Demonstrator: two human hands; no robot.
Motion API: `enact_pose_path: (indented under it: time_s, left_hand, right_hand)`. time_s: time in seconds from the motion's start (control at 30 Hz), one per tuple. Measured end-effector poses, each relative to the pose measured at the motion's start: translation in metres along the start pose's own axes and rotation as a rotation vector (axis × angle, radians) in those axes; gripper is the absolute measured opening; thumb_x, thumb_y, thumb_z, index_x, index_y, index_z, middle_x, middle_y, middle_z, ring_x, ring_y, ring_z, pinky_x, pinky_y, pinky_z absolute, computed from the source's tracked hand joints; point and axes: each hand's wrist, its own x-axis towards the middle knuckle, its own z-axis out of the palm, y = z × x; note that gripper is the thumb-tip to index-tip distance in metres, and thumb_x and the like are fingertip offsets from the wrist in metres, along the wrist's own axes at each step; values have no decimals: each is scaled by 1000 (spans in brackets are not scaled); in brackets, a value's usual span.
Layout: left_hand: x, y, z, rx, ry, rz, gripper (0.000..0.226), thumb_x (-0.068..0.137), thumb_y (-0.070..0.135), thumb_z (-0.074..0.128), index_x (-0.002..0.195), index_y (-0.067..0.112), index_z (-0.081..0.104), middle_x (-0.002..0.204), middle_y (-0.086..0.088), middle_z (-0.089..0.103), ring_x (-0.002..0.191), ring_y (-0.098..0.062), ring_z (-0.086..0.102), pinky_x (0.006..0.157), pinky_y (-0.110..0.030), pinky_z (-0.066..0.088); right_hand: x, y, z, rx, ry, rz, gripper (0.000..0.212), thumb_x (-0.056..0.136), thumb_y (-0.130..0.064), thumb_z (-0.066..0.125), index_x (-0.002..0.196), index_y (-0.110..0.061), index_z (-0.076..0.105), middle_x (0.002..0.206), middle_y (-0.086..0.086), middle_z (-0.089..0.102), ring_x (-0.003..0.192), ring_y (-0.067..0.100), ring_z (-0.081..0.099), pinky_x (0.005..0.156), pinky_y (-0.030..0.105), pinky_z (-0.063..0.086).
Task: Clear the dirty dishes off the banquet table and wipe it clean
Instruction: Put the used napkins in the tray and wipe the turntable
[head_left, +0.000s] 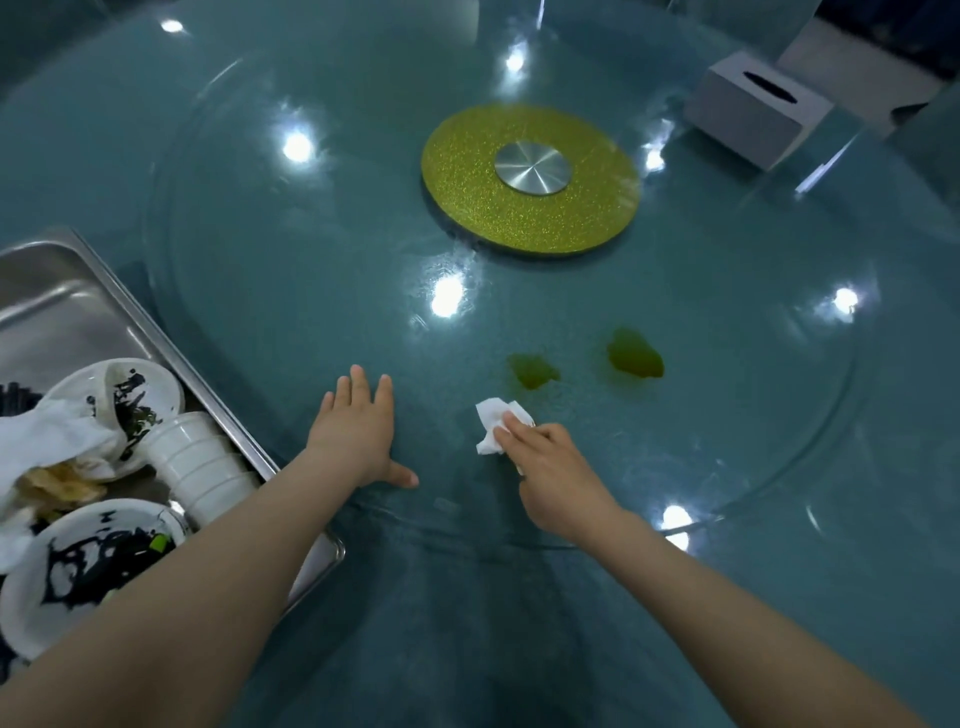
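Observation:
My right hand (550, 467) is shut on a crumpled white tissue (493, 423), pressed on the glass turntable (311, 291) of the blue table. Just beyond the tissue lie two green smears, the left one (532, 370) close to it and the right one (635, 356) farther off. My left hand (358, 434) lies flat on the glass with fingers spread, holding nothing. At the left a steel tray (78, 291) carries a dirty bowl (132, 395), a stained plate (88, 561), stacked white cups (200, 462) and used napkins (49, 441).
A glittery yellow-green hub disc with a silver centre (530, 176) marks the middle of the turntable. A grey tissue box (756, 111) stands at the far right. Ceiling lights glare off the glass. The tray's corner (332, 551) lies under my left forearm.

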Motion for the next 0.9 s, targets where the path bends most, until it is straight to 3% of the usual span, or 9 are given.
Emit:
enact_pose_path:
  time_s: [0.13, 0.3, 0.43, 0.57, 0.77, 0.9]
  left_hand:
    - [0, 3, 2, 16, -6, -7, 139, 60, 69, 73, 148, 6, -14, 154, -28, -15, 145, -39, -6, 119, -46, 6]
    - [3, 1, 3, 16, -9, -4, 139, 60, 68, 73, 148, 6, -15, 154, -28, -16, 145, -40, -6, 118, -46, 6]
    - [5, -2, 1, 40, 2, 0, 139, 59, 69, 73, 148, 6, -12, 154, -29, -13, 145, -40, -3, 119, -47, 8]
    - [7, -3, -1, 48, -4, -11, 139, 58, 68, 75, 149, 6, -11, 154, -29, -12, 145, -40, -3, 118, -47, 9]
    - [10, -9, 0, 33, 7, -13, 139, 57, 65, 77, 149, 7, -10, 155, -28, -12, 145, -40, -3, 118, -46, 10]
    - [11, -16, 3, -13, 6, 0, 139, 57, 65, 78, 149, 9, -11, 155, -25, -15, 145, -38, -7, 117, -46, 10]
  right_hand:
    - [0, 5, 8, 87, 85, 18, 56, 91, 3, 43, 143, -18, 42, 154, -7, 28, 120, 24, 33, 102, 18, 24]
    - [0, 10, 12, 85, 218, -40, 45, 84, 10, 60, 126, -6, 61, 136, 7, 55, 103, 34, 53, 90, 33, 47]
    - [33, 5, 0, 57, 261, 47, 45, 89, 10, 47, 129, -7, 57, 140, 7, 52, 108, 32, 46, 88, 29, 38]
    - [89, 6, -23, -39, 273, 147, 40, 89, 6, 41, 117, -15, 61, 121, -3, 60, 92, 21, 35, 66, 24, 27]
    - [120, 6, -32, 31, 281, 245, 46, 86, 8, 44, 113, -24, 65, 104, -5, 62, 88, 18, 32, 62, 30, 33]
    - [95, 4, -21, 96, 346, 262, 37, 87, 0, 49, 113, -19, 67, 92, 9, 62, 95, 26, 45, 62, 29, 35]
